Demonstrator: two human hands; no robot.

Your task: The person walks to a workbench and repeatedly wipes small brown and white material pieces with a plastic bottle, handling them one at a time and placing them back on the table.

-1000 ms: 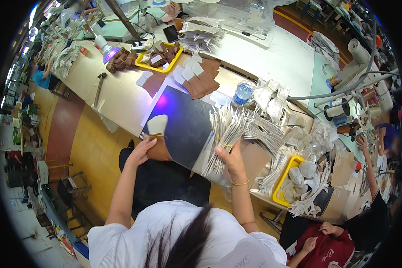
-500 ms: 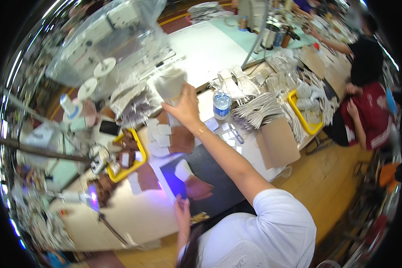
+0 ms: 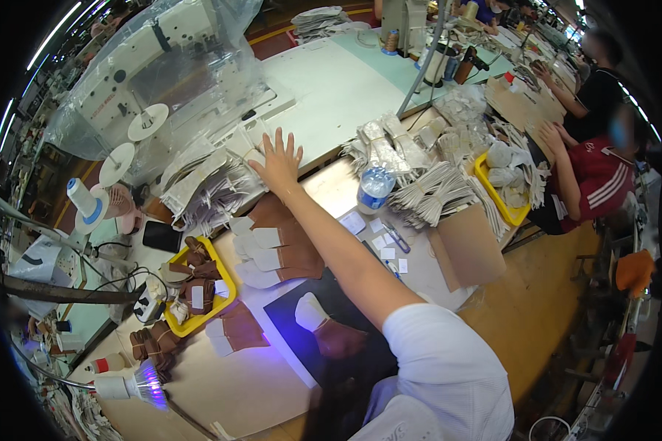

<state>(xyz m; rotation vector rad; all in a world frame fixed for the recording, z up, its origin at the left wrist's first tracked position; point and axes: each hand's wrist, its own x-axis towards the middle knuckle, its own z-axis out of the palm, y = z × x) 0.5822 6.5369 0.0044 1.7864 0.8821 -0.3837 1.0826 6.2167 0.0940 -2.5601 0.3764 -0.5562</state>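
Observation:
My right hand (image 3: pixel 278 160) reaches far forward across the table, fingers spread and nothing held in it. Close beside it on the left lies a pile of pale, flat bundled pieces (image 3: pixel 212 180), in front of a plastic-covered sewing machine (image 3: pixel 136 81). Below my forearm are overlapping brown pieces with white ends (image 3: pixel 290 253). Nearer to me, one brown and white piece (image 3: pixel 335 334) rests on a black mat (image 3: pixel 283 312), lit violet along its left side. Another small set of brown and white pieces (image 3: pixel 239 327) lies left of the mat. My left hand does not show.
A yellow tray (image 3: pixel 230 287) of brown pieces stands left, with a lit violet lamp (image 3: pixel 148 384) nearer me. Right of my forearm are a water bottle (image 3: pixel 375 189), tied pale bundles (image 3: pixel 434 191), cardboard (image 3: pixel 467 250) and a second yellow tray (image 3: pixel 518 215). Co-workers sit at far right.
My right hand has let go of a pale bundle it held raised; its fingers are now spread beside the pile. My left hand, earlier at the mat's near edge, has gone out of sight.

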